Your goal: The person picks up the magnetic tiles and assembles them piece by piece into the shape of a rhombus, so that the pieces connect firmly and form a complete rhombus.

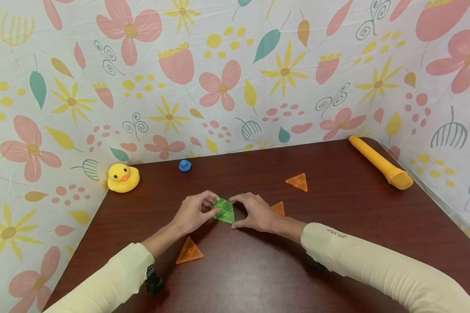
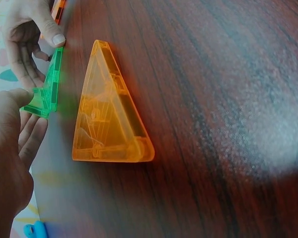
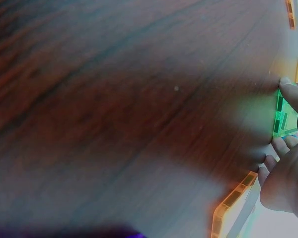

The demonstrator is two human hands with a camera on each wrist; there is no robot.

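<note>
Above the middle of the table, both hands hold green translucent magnetic tiles (image 1: 225,210). In the left wrist view the green tiles (image 2: 50,89) meet at an angle. My left hand (image 1: 193,212) pinches their left side between thumb and fingers. On the opposite side, the thumb and index finger of my right hand (image 1: 254,212) grip the right edge at its two corners. An orange triangular tile (image 1: 189,251) lies on the table below the left hand. Another orange tile (image 1: 279,208) is partly hidden behind the right hand.
A third orange triangle (image 1: 297,182) lies farther back on the right. A yellow rubber duck (image 1: 123,178) sits at the back left corner, with a small blue toy duck (image 1: 185,165) near the back edge. A yellow microphone-shaped toy (image 1: 381,162) lies at the right edge, by the flowered curtain (image 1: 235,124).
</note>
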